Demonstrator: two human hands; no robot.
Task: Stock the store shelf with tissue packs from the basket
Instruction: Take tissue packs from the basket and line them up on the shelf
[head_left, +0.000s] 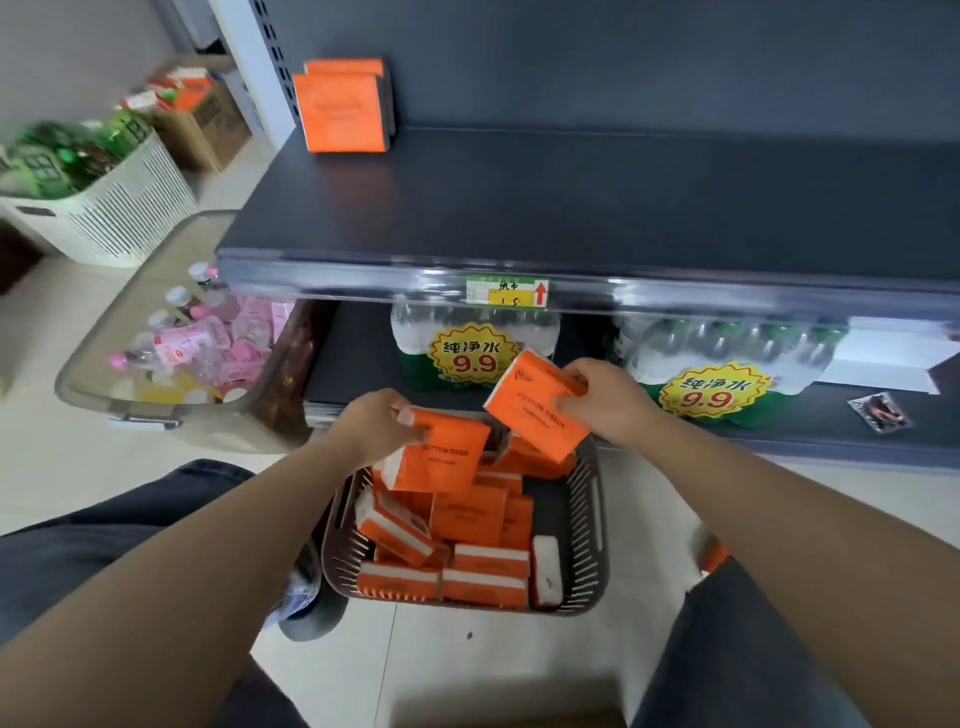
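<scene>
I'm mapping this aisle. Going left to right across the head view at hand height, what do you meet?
Clear bin of bottles → left hand gripping a tissue pack → right hand gripping another pack → right water multipack → small wrapper on the lower shelf.

orange tissue packs (470, 517), dk grey slotted basket (589, 525), dk grey shelf (571, 208)

Basket (592, 519) sits on the floor at 6 o'clock, in front of the shelf (571, 208), tissue packs (467, 514) piled in it. Two packs (340, 111) stand on the shelf at 11 (one behind the other). Water packs (717, 358) sit underneath it, bottle bin (145, 410) at 9.
</scene>
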